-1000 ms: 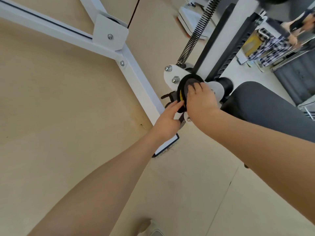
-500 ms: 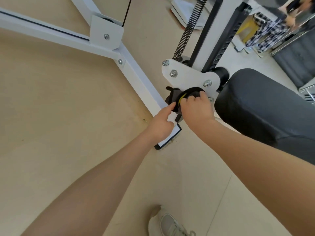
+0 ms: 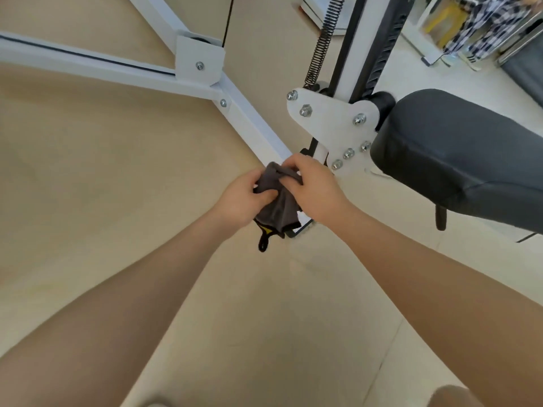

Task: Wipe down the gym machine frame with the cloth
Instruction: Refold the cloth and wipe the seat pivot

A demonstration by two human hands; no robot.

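Grey cloth (image 3: 277,201) bunched between left hand (image 3: 239,201) and right hand (image 3: 314,190).

The cloth (image 3: 277,201) is dark grey with a yellow patch; the frame (image 3: 252,118) is white, the pad (image 3: 458,154) charcoal, the floor (image 3: 102,186) beige.

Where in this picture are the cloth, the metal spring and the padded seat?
cloth (image 3: 277,204): head view, on its grey middle fold.
spring (image 3: 324,39): head view, midway along its coils.
padded seat (image 3: 458,154): head view, on its dark top.
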